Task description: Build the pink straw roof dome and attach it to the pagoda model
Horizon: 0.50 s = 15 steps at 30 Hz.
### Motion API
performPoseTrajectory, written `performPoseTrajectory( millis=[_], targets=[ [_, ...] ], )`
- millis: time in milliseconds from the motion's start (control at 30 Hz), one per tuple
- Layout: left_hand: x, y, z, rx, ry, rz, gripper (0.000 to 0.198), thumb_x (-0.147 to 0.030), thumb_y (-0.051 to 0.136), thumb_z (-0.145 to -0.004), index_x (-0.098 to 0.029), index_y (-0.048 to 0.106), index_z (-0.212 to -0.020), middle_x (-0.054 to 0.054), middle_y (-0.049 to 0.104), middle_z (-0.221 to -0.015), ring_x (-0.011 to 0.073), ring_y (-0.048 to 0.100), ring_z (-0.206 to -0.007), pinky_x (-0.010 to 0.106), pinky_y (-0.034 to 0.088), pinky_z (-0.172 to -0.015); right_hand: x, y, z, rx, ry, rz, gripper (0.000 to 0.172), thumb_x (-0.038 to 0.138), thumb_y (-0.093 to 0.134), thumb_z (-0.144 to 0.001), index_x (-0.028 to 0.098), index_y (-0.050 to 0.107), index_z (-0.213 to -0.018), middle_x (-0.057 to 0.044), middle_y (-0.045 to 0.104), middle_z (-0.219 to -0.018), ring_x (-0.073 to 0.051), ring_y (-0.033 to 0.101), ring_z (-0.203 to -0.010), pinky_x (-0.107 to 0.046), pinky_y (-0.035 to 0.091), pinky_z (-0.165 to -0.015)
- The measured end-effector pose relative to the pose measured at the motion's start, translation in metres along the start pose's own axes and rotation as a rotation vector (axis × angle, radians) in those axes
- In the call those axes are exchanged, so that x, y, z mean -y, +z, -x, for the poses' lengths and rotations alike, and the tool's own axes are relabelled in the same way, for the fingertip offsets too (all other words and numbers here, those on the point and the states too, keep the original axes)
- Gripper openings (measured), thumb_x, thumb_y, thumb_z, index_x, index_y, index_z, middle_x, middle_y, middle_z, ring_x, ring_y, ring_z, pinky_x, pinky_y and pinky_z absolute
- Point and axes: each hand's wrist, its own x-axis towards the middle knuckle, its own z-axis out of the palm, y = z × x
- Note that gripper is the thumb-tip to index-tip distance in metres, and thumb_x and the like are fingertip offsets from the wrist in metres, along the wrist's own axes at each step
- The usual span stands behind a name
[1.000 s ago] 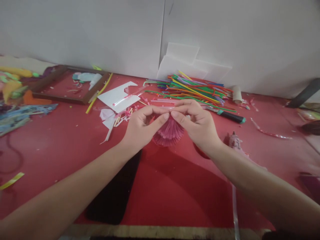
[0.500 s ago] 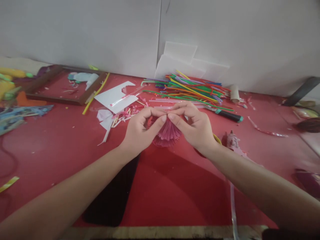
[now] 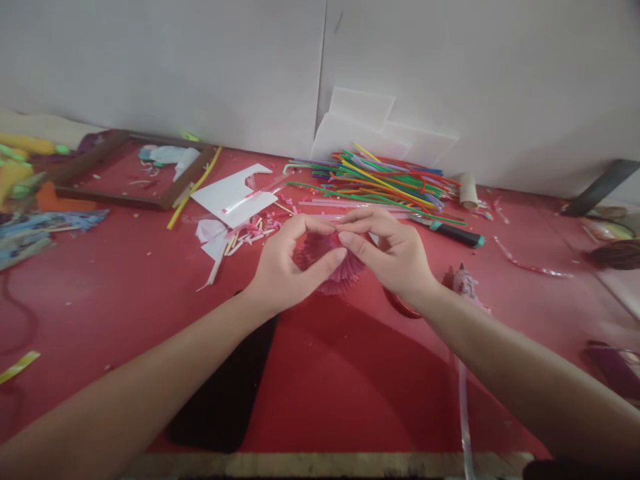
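Observation:
Both my hands are over the middle of the red table, at a pink pleated paper piece [image 3: 343,277] whose folds fan out below the fingertips. My left hand [image 3: 283,273] curves around its left side, with the thumb lying across the front and the index finger at the top edge. From the right, my right hand [image 3: 395,257] pinches the gathered top between thumb and fingers. The fingertips of the two hands nearly meet, and they hide the top of the piece. Under my right wrist a red ring-shaped item [image 3: 403,307] shows in part.
Colourful pipe cleaners [image 3: 390,180] lie behind my hands, with a utility knife [image 3: 457,234] to their right. A glue gun [image 3: 466,283] rests beside my right forearm. Cut white paper [image 3: 233,200], pink scraps and a brown frame [image 3: 113,200] are leftward. A flat black object [image 3: 220,393] lies nearer.
My left thumb has slid down and slightly right across the pleated paper, away from the index fingertip. The right hand stays nearly in place, and the view has shifted slightly.

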Motion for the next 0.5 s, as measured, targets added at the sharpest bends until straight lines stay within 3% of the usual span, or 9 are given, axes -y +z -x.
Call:
performPoseTrajectory(
  millis=[167, 500],
  targets=[
    [-0.0022, 0.0021, 0.001, -0.031, -0.04, -0.015, 0.026, -0.023, 0.078, -0.075, -0.022, 0.06, -0.093, 0.005, 0.069, -0.098, 0.0217, 0.066, -0.096, 0.039, 0.052, -0.089, 0.0035, -0.0039, -0.0056, 0.038, -0.057, -0.019, 0.009, 0.023, 0.07, -0.086, 0.027, 0.077, -0.089, -0.002, 0.074, -0.095, -0.017, 0.068, -0.094, -0.037, 0.057, -0.085],
    [-0.0019, 0.0091, 0.0022, -0.065, -0.066, 0.042, 0.018, -0.022, 0.071, -0.08, -0.022, 0.057, -0.091, 0.003, 0.063, -0.093, 0.0194, 0.063, -0.092, 0.036, 0.051, -0.085, -0.0012, -0.0006, -0.0005, 0.005, -0.08, 0.009, 0.01, 0.022, 0.069, -0.086, 0.027, 0.077, -0.089, -0.002, 0.074, -0.097, -0.017, 0.069, -0.091, -0.035, 0.058, -0.081]
  ],
)
